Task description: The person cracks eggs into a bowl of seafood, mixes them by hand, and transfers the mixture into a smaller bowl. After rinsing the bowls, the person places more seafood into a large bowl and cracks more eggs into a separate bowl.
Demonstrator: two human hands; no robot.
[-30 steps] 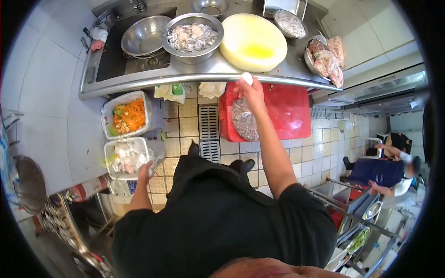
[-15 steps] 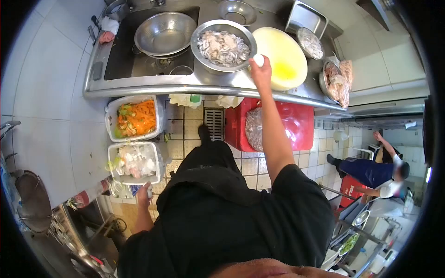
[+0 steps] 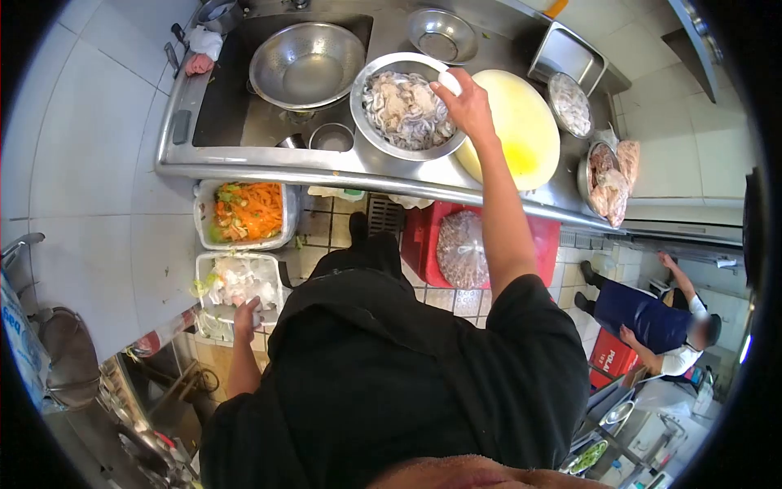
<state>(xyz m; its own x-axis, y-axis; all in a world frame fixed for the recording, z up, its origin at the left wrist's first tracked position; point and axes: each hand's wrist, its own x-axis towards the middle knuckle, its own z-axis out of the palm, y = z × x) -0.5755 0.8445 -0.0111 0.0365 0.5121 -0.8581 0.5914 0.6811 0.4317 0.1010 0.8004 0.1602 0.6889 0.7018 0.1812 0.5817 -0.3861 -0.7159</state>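
My right hand (image 3: pixel 470 104) is closed around a white egg (image 3: pixel 450 82) and hovers over the right rim of a steel bowl (image 3: pixel 358 112). Greyish-white strips (image 3: pixel 399 126), possibly cut squid, fill the bowl, with a beige clump (image 3: pixel 414 99) on top. Partly under my forearm lies a round yellowish cutting board (image 3: pixel 529 122). Low on the left, my left hand (image 3: pixel 246 319) is closed on a small pale object (image 3: pixel 257 304) whose kind I cannot make out. It is beside a white bin of pale scraps (image 3: pixel 242 281).
A large steel colander (image 3: pixel 308 65) sits in the sink, with another bowl (image 3: pixel 441 37) behind. Raw meat (image 3: pixel 607 183) is at the counter's right end. Below stand a bin of orange peelings (image 3: pixel 247 212) and a red tub (image 3: pixel 521 240). A co-worker (image 3: pixel 652 318) is at right.
My right hand has moved with the egg from the board's edge to over the bowl's rim. My left hand has risen beside the scrap bin. The view has shifted slightly.
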